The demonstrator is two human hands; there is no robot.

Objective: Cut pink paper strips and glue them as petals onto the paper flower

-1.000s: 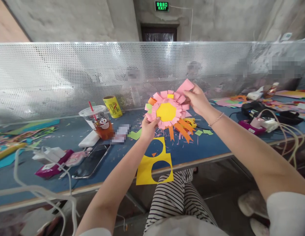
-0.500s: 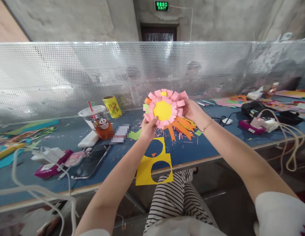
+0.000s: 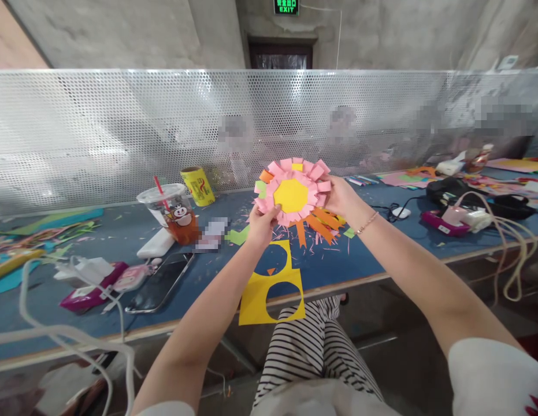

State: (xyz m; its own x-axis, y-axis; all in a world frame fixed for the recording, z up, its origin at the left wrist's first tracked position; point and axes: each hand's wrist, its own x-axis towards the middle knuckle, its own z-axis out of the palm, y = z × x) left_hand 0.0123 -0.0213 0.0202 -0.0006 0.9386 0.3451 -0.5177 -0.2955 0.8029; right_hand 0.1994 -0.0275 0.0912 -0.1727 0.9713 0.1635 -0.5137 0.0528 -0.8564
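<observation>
1 perforated metal screen (image 3: 164,127), the largest item, stands along the far side of 1 blue table (image 3: 208,271). 1 yellow sheet (image 3: 253,300) with 2 large round openings extends past the near table edge, below and slightly left of the paper flower. At right on the table: 1 black object (image 3: 472,193), type unclear.

Paper flower (image 3: 290,195): yellow centre, 2 visible layers of pink petals, a few orange, green and yellow pieces at the rim. Position: raised above the middle of the table, between the 2 hands, yellow face toward the wearer. Left hand (image 3: 262,226): grip closed on the lower left rim, thumb on the front. Right hand (image 3: 338,196): grip closed on the right rim, fingers partly hidden by petals. Orange strips (image 3: 323,225) show below the lower right rim; attachment cannot be determined.

Left side: 1 clear cup (image 3: 181,222) with amber drink and 1 red straw; 1 dark phone (image 3: 160,283) nearer the table edge; 1 yellow roll (image 3: 198,188) beyond the cup, near the screen. 1 purple power strip (image 3: 93,289) left of the phone, another (image 3: 444,224) at right. Smallest: 1 white mouse (image 3: 401,213), right of the right hand; 1 orange triangle (image 3: 271,271), seen within the farther opening.
</observation>
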